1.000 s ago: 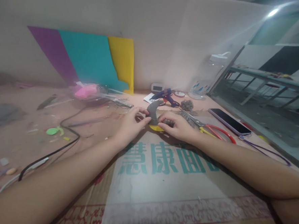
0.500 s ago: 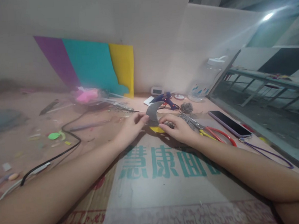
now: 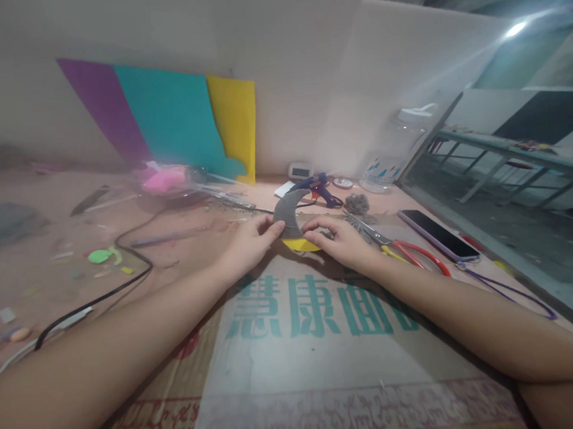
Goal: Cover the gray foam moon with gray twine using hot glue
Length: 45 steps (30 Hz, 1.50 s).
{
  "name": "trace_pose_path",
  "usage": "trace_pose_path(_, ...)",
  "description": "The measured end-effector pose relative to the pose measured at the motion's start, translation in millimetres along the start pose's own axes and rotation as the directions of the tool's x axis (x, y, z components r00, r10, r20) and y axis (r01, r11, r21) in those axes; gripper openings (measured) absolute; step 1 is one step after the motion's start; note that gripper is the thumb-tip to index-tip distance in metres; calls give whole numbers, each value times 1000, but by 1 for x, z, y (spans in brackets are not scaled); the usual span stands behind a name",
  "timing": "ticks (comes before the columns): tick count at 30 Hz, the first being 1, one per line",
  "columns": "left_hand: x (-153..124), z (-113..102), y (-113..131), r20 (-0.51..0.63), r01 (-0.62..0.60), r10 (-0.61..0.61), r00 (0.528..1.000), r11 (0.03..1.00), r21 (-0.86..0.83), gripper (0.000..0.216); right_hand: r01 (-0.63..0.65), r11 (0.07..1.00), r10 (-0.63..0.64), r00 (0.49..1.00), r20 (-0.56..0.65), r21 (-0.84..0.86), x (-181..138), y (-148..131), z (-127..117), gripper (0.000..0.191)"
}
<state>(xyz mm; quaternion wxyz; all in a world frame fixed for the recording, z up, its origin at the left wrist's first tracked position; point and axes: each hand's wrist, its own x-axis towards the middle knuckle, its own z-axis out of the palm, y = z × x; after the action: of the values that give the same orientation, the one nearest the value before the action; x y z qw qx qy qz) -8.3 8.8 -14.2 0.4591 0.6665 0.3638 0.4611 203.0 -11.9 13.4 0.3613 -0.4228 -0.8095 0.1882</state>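
A grey glittery crescent-shaped piece [image 3: 287,212] stands upright at the far edge of a flattened cardboard sheet [image 3: 304,343]. My left hand [image 3: 250,242] pinches its left side with curled fingers. Fingers of my right hand [image 3: 342,240] are closed on its right lower side. A yellow piece [image 3: 302,244] lies under the crescent, between my two hands.
Red-and-yellow scissors [image 3: 405,251] and a phone [image 3: 438,233] lie to the right. A blue glue gun [image 3: 318,188], a clear jar [image 3: 399,146] and coloured foam sheets [image 3: 184,120] stand at the back. A black cable [image 3: 125,279] and small scraps lie left.
The grey crescent has shifted slightly left and stands a bit more upright between my hands. Both hands keep their hold.
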Motion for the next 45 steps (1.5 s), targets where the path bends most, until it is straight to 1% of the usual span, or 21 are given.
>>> trace_pose_path(3,-1,1,2,-2,-7,7,1000,1000,7,31,10,1000,-10,1000,-8,-17,0,0,1,12)
trace_pose_path(9,-3,2,8,-8,-12,12,1000,999,52,32,36,999,-36,999,-10,11,1,2,-1,15)
trace_pose_path(17,-2,2,7,25,-13,12,1000,998,55,33,46,999,-48,997,67,26,0,5,-2,19)
trace_pose_path(24,-1,1,6,63,0,-3,998,999,50,35,-34,999,33,999,28,38,1,3,-3,20)
trace_pose_path(27,-1,1,5,71,5,-8,997,999,46,38,-69,996,67,997,36,54,1,2,-2,22)
trace_pose_path(31,1,0,2,109,25,-25,994,1000,5,39,-92,992,87,994,59,82,1,2,-3,26)
trace_pose_path(34,1,-1,2,92,18,-18,996,1000,-5,35,-101,989,94,993,71,108,1,3,-3,31)
trace_pose_path(38,-1,-1,5,34,13,-15,999,998,53,32,-88,994,85,995,44,71,3,4,-3,22)
trace_pose_path(42,-4,2,8,55,0,-7,998,993,121,30,-132,991,131,990,48,16,3,3,-1,18)
trace_pose_path(45,-6,4,11,89,-1,-7,996,996,90,27,-184,983,182,981,62,26,3,3,0,19)
